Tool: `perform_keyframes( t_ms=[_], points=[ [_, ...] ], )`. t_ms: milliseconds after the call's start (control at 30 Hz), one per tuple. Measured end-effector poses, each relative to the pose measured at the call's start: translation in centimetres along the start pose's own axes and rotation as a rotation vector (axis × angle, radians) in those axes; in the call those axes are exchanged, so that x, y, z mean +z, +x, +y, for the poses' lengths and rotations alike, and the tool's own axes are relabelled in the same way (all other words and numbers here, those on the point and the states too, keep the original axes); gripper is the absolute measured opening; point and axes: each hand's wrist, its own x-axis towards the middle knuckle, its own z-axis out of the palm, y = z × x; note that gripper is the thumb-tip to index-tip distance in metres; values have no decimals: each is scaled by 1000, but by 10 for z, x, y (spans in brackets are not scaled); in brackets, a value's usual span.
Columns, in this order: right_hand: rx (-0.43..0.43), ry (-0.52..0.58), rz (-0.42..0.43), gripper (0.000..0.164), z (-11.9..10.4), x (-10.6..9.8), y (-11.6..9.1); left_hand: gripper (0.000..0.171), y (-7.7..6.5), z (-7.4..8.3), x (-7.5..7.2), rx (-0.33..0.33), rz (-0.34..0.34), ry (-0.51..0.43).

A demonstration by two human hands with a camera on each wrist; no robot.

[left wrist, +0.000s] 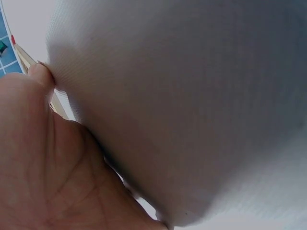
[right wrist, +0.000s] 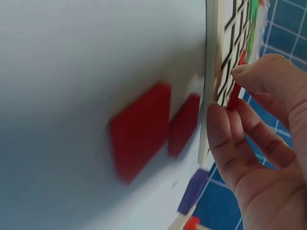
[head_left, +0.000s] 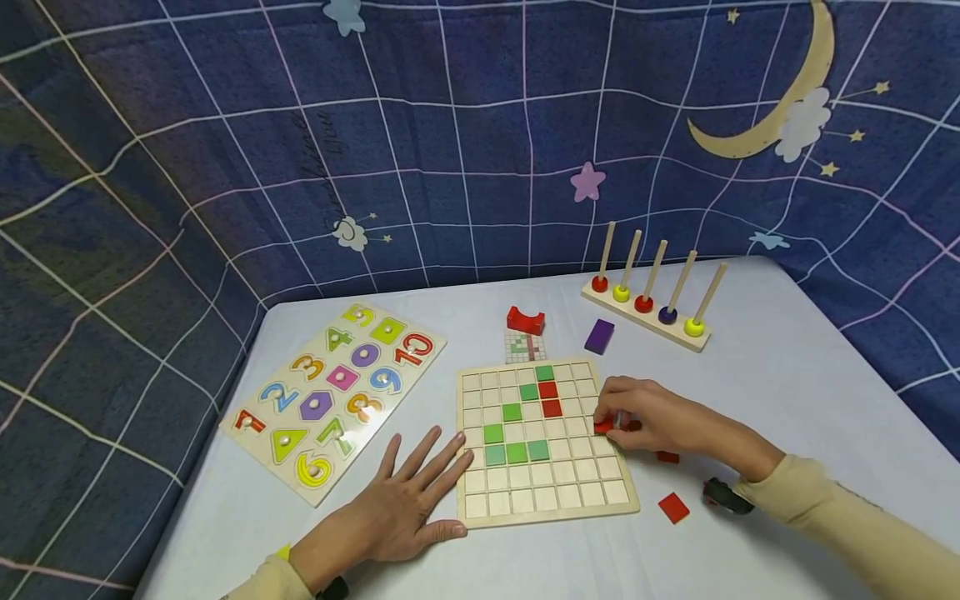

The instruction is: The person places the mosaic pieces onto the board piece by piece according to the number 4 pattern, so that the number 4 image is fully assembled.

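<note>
Our right hand pinches a red tile at the board's right edge, left hand lies fingers spread at its left edge, so we'd best steady it and lower the tile flat and square.

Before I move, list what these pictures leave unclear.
Head view: fine pattern on the card, too small.
Head view: number of red tiles under the right hand, which hides them.
Right wrist view: much of the board, cut off by the top edge.
Left wrist view: part of the left hand, past the left edge.
</note>
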Motion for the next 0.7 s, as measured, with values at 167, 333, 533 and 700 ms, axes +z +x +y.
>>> perform_keyframes(
  t_ms=[167, 333, 533, 700],
  points=[
    [-58, -4, 12, 14, -4, 9, 13, 86, -3, 3, -9, 28, 6, -34],
    [-101, -9, 17, 14, -9, 14, 24, 86, -4, 5, -12, 24, 1, -41],
    [-131, -14, 18, 12, -12, 19, 36, 86, -3, 3, -5, 0, 2, -17],
    [-159, -45, 26, 8, -10, 25, 44, 86, -4, 9, -18, -5, -29, -13]
  ],
)
